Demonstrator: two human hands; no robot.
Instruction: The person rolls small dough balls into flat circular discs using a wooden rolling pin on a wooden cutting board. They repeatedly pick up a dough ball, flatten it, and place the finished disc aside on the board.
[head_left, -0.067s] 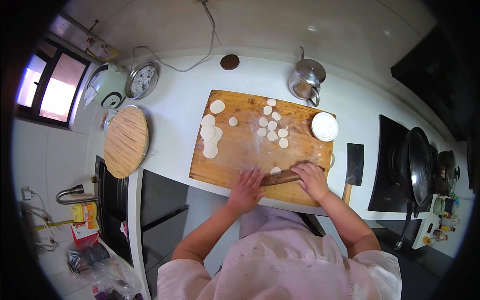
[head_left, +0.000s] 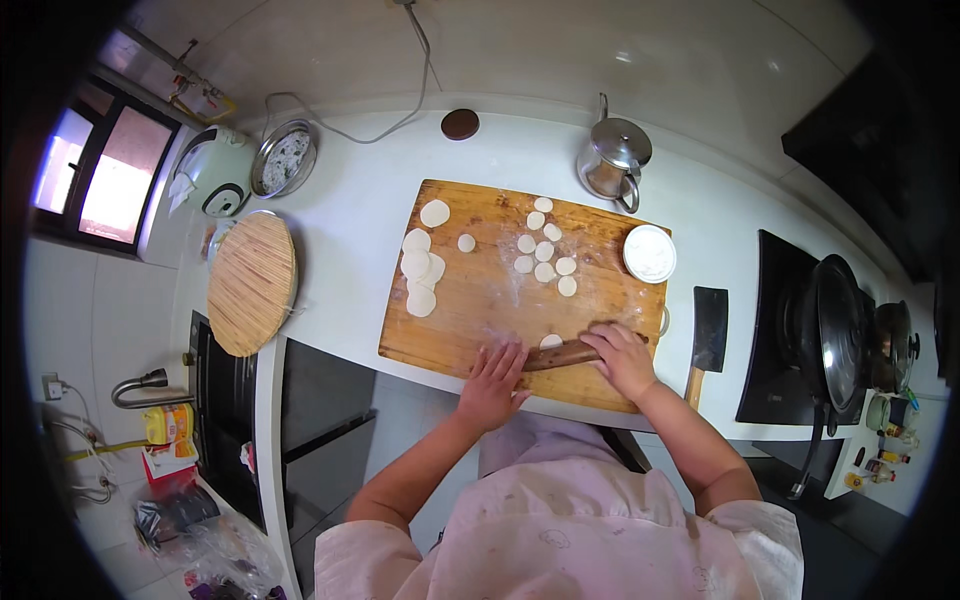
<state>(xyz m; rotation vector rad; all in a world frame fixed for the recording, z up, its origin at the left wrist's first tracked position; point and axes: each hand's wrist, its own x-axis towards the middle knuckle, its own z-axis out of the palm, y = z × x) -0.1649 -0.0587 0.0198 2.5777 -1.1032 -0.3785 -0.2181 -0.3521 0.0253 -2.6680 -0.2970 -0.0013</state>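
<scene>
A person in a pale patterned top stands at a white kitchen counter (head_left: 350,230), both bare hands pressed flat on a wooden rolling pin (head_left: 562,354) that lies along the near edge of a large wooden cutting board (head_left: 480,300). The left hand (head_left: 492,378) rests open, palm down, fingers spread over the pin's left end; the right hand (head_left: 622,358) lies palm down over its right end, fingers loosely curled across it, neither hand clenched around it. A small disc of dough (head_left: 551,341) peeks out just behind the pin, between the two hands. Farther up the floured board sit a cluster of small dough pieces (head_left: 545,250) near its centre and a stack of flattened wrappers (head_left: 418,270) along its left side. A white bowl of flour (head_left: 650,253) stands on the board's far right corner. Beside the board on the right lies a cleaver (head_left: 709,322) with a wooden handle; beyond it, a dark pan (head_left: 838,330) sits on the black cooktop. A steel kettle (head_left: 614,158) stands behind the board, and a round bamboo tray (head_left: 251,282) rests at the counter's left end, near a rice cooker (head_left: 225,170).
</scene>
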